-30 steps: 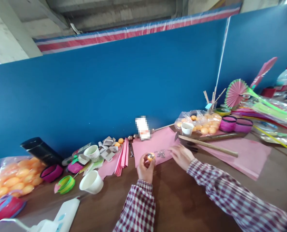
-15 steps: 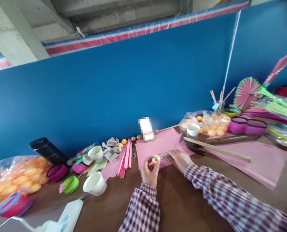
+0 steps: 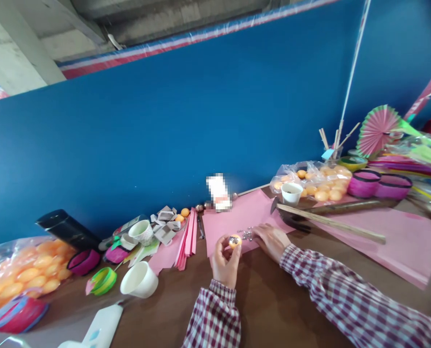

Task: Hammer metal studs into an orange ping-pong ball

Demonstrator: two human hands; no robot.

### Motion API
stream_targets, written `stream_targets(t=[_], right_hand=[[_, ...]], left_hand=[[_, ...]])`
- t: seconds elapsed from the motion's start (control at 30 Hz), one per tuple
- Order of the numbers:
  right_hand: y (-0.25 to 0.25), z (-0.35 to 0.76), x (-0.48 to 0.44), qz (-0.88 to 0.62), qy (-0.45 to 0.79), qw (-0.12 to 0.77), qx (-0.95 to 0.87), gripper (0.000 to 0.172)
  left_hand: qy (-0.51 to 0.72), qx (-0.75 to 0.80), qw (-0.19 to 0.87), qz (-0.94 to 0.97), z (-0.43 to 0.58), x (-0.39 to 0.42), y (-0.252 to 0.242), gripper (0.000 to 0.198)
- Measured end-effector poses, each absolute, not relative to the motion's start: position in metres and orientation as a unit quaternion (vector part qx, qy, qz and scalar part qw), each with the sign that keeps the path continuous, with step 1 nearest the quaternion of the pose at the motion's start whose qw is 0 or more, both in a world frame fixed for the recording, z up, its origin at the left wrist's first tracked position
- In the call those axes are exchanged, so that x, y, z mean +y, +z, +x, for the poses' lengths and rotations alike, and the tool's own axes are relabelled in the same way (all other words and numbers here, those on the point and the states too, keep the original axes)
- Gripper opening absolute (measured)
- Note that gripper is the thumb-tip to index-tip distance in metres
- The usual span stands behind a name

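Note:
My left hand is raised over the brown table and pinches a small orange ball with a shiny patch on it between its fingertips. My right hand lies on a pink paper sheet, fingers bent down onto a little heap of small silvery pieces. Whether it grips one of them is hidden. Both arms wear red-and-white checked sleeves.
A white paper cup lies on its side at the left, near a green-pink ring and a bag of orange balls. A wooden stick, another cup, another ball bag and pink bands sit right. A blue partition backs the table.
The view has swung slightly, so everything sits a bit further right. My right hand has drawn in closer to the silvery pieces beside the ball; my left hand still holds the ball up.

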State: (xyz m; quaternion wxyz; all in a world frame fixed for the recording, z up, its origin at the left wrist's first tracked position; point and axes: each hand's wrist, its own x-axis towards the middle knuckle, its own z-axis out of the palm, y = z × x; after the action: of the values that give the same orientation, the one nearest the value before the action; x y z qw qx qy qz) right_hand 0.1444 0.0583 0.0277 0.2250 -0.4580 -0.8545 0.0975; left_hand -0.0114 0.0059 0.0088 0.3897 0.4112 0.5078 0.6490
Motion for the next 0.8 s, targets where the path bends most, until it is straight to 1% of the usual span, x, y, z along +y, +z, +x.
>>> stream_targets(t=[0.07,0.17,0.27,0.33,0.4,0.53,0.7,0.8], right_hand=[[0.026,0.145,0.058,-0.455,0.105,0.253,-0.847,0.014],[0.023,0.144,0.056,-0.456,0.131,0.323,-0.819,0.012],[0.021,0.140,0.052,-0.438,0.200,0.393,-0.783,0.010],[0.021,0.136,0.049,-0.415,0.267,0.419,-0.762,0.010],[0.023,0.132,0.044,-0.399,0.325,0.428,-0.743,0.013],[0.027,0.126,0.038,-0.372,0.395,0.425,-0.725,0.018],[0.026,0.124,0.035,-0.351,0.446,0.430,-0.702,0.018],[0.026,0.125,0.035,-0.351,0.473,0.441,-0.677,0.020]], left_hand=[[0.654,0.504,0.392,0.405,-0.011,0.006,0.007,0.055],[0.635,0.494,0.415,0.424,-0.014,0.006,0.007,0.054],[0.627,0.492,0.421,0.434,-0.017,0.006,0.007,0.053],[0.625,0.499,0.414,0.434,-0.018,0.006,0.006,0.053],[0.622,0.505,0.412,0.434,-0.018,0.006,0.006,0.053],[0.612,0.513,0.420,0.432,-0.017,0.006,0.007,0.049],[0.595,0.513,0.415,0.458,-0.016,0.005,0.009,0.044],[0.591,0.517,0.415,0.458,-0.016,0.005,0.009,0.046]])
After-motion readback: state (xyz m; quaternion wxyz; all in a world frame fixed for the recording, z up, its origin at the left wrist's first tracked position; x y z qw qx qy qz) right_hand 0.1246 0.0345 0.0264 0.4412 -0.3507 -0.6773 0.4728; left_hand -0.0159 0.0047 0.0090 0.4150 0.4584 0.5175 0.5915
